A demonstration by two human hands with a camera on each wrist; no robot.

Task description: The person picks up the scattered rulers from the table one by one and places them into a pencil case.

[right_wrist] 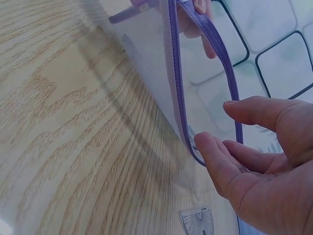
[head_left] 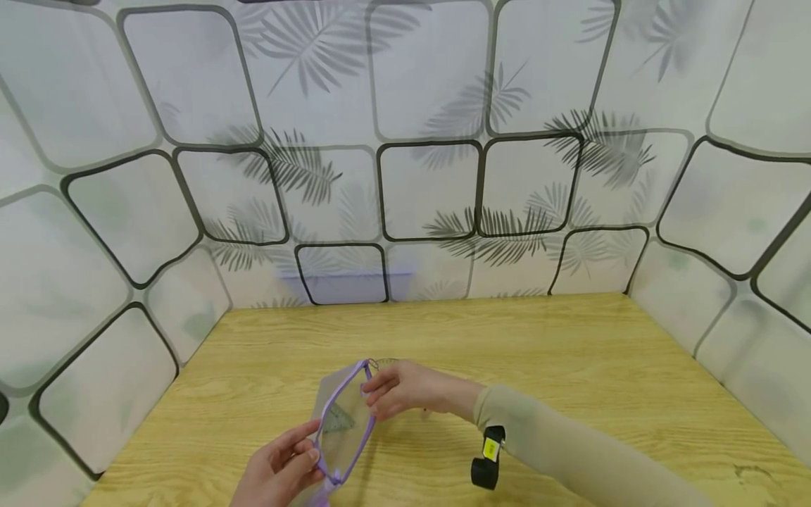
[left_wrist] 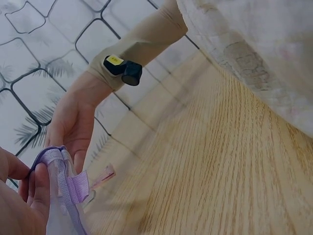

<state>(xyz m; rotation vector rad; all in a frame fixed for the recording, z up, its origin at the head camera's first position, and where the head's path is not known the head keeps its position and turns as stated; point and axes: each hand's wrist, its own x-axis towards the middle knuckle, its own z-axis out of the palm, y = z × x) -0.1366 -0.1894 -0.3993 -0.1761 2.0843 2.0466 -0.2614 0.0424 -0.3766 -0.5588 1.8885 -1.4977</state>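
Note:
A see-through mesh zipper pouch point(head_left: 326, 398) with purple edging stands tilted in the head view, its mouth spread apart. My left hand point(head_left: 281, 465) pinches its near left edge between thumb and fingers; in the left wrist view a purple fabric tab point(left_wrist: 78, 187) sticks out beside that grip. A greenish set square point(head_left: 338, 419) shows inside the pouch's outline. My right hand point(head_left: 408, 389) is at the far right edge of the mouth. In the right wrist view its thumb and fingertips are apart around the purple zipper edge point(right_wrist: 238, 129), with nothing clearly pinched.
A clear protractor point(right_wrist: 198, 220) lies on the wooden table point(head_left: 507, 338) behind the right hand. Beyond the pouch, the left wrist view shows a small pinkish strip point(left_wrist: 103, 176). Patterned white walls point(head_left: 431, 190) enclose the table's back and sides.

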